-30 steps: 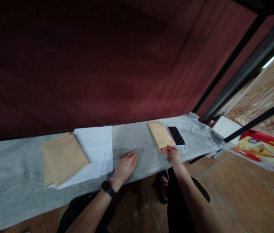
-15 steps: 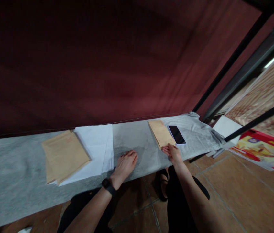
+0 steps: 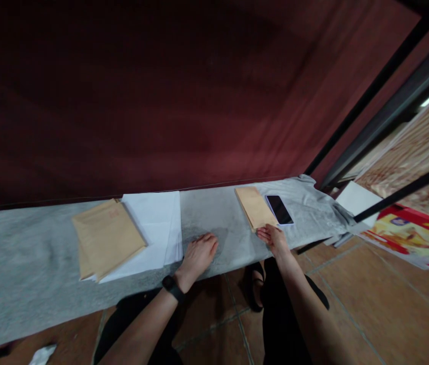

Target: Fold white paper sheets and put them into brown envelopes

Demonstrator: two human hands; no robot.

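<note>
My left hand (image 3: 201,254), with a black band on its wrist, rests on the grey cloth of the narrow table (image 3: 214,210). Its fingers are curled together, and whatever may be under them is hidden. My right hand (image 3: 272,237) lies at the near end of a small stack of brown envelopes (image 3: 256,207), fingertips touching its near edge, fingers loosely stretched. Just right of that stack is a dark-screened phone (image 3: 280,210). Left of my left hand, white paper sheets (image 3: 153,230) lie partly under larger brown envelopes (image 3: 110,238).
A dark red cloth wall (image 3: 199,101) rises behind the table. At the right stand black metal bars (image 3: 369,96) and a red and yellow printed box (image 3: 415,235). Below is a tiled floor (image 3: 354,304), with a white scrap (image 3: 43,354) at the lower left.
The view has shifted slightly, so the things on the table appear a little further right. Both hands keep nearly the same places on the table.
</note>
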